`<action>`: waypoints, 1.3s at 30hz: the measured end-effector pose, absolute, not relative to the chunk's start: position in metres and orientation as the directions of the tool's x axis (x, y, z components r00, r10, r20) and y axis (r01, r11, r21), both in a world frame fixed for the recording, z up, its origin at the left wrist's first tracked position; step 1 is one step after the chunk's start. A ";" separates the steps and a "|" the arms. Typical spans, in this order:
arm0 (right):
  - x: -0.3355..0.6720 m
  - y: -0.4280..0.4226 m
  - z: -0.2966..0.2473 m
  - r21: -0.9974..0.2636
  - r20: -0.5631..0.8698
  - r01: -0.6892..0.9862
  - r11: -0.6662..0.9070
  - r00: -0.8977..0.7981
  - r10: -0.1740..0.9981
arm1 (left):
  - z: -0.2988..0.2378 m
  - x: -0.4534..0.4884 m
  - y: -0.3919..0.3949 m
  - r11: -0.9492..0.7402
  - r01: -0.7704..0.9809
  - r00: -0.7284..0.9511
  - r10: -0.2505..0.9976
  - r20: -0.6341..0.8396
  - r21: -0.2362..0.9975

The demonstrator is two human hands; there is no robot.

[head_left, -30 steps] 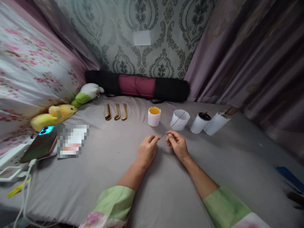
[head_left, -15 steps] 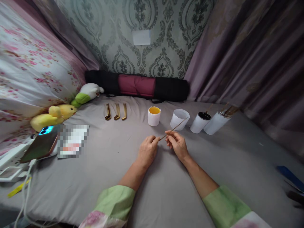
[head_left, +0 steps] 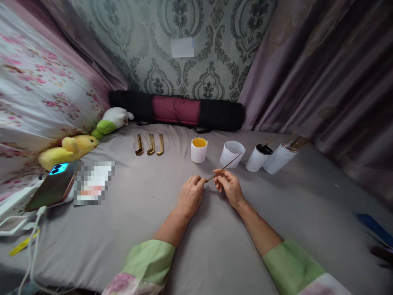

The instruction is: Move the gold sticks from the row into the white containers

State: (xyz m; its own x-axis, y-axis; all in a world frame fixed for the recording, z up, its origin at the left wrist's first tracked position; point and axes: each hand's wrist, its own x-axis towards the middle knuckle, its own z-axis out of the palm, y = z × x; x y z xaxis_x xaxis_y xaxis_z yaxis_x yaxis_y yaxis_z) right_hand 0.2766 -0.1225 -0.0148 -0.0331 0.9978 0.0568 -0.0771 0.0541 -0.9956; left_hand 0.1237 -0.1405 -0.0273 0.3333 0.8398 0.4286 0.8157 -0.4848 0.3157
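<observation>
Both hands meet over a grey sheet [head_left: 153,229]. My right hand [head_left: 229,188] pinches a thin brown stick [head_left: 226,166] that slants up to the right, its far tip in front of an empty white cup [head_left: 232,154]. My left hand [head_left: 190,196] is curled, its fingertips touching the stick's lower end. Left of that cup stands a white cup of yellow stuff [head_left: 199,150]. To the right lean a white cup with dark contents [head_left: 258,158] and a white container holding sticks [head_left: 281,156].
Three gold bent pieces [head_left: 150,144] lie at the back left. A black and maroon roll [head_left: 176,110] lies along the wall. Plush toys [head_left: 69,150], a phone [head_left: 52,186], a blurred card [head_left: 93,182] and cables are at the left. A blue item [head_left: 373,227] sits far right.
The stick's far tip has swung slightly to the right and lower, with the right hand's pinch shifting a little. The left hand stays put.
</observation>
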 end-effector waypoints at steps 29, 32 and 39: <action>0.276 -0.121 -0.018 -0.997 0.037 -0.069 0.036 -0.009 0.999 | -0.035 0.122 -0.137 -0.476 0.695 0.239 0.859 0.452 0.538; 0.277 -0.120 -0.019 -0.997 0.042 -0.068 0.042 0.000 0.999 | -0.033 0.121 -0.136 -0.464 0.649 0.220 0.873 0.436 0.603; 0.279 -0.118 -0.022 -0.997 0.047 -0.059 0.051 0.066 0.997 | -0.029 0.124 -0.135 -0.338 0.491 0.075 0.935 0.348 0.803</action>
State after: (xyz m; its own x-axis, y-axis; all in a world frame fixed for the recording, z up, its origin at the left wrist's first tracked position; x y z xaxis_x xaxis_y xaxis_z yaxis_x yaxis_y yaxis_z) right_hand 0.2789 -0.1181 -0.0224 0.0661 0.9967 0.0474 -0.0586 0.0513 -0.9970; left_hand 0.1238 -0.1352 -0.0295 0.0749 0.9345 0.3479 0.4908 -0.3382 0.8029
